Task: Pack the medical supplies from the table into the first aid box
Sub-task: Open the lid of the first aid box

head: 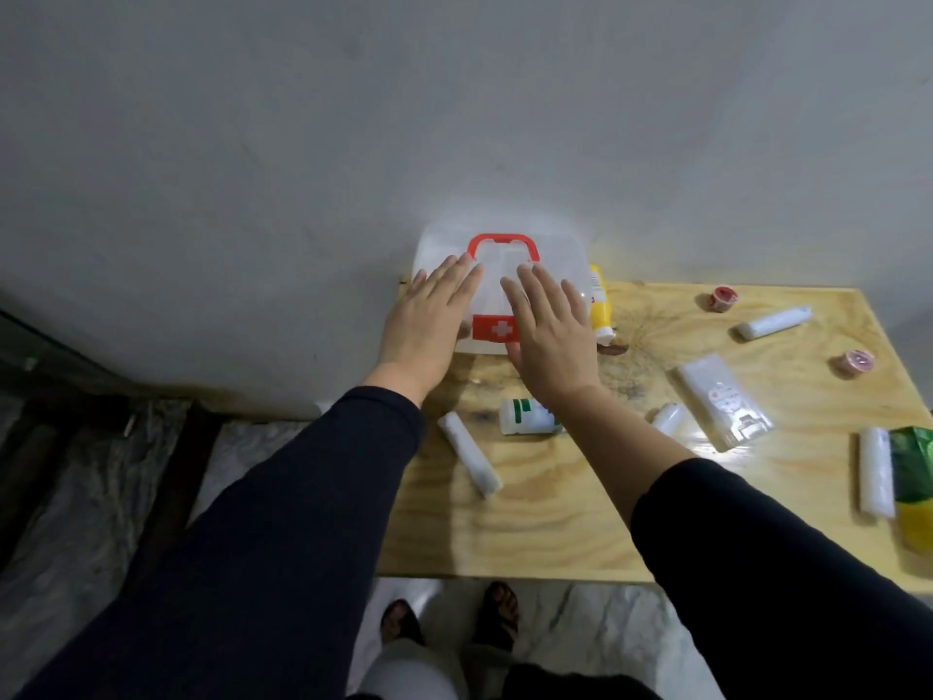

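- Translucent white plastic first aid box (444,255) w/ red handle (503,246) & red clasp w/ white cross (495,328) sits closed at far left corner of light plywood bench (555,522), against grey wall.
- Left hand (423,325): flat, fingers spread, palm down on lid's left side. Grips nothing.
- Right hand (548,336): flat, fingers spread, palm down on lid's right side, partly covering clasp. Grips nothing.
- Yellow bottle (601,308) lies just beside box's right side.
- White bottle w/ green label (525,416) lies near box front, partly under right forearm.
- White wrapped gauze rolls: one (469,454) left of that bottle, one (669,419) by right forearm, one (775,321) far right, one (877,469) near right edge.
- Clear flat packet (722,399) mid-right.
- Two small red tape rolls (723,298) (854,362) far right, well apart.
- Green/yellow pouch (914,482) at right edge, touching nearest gauze roll.
- All supplies outside box.
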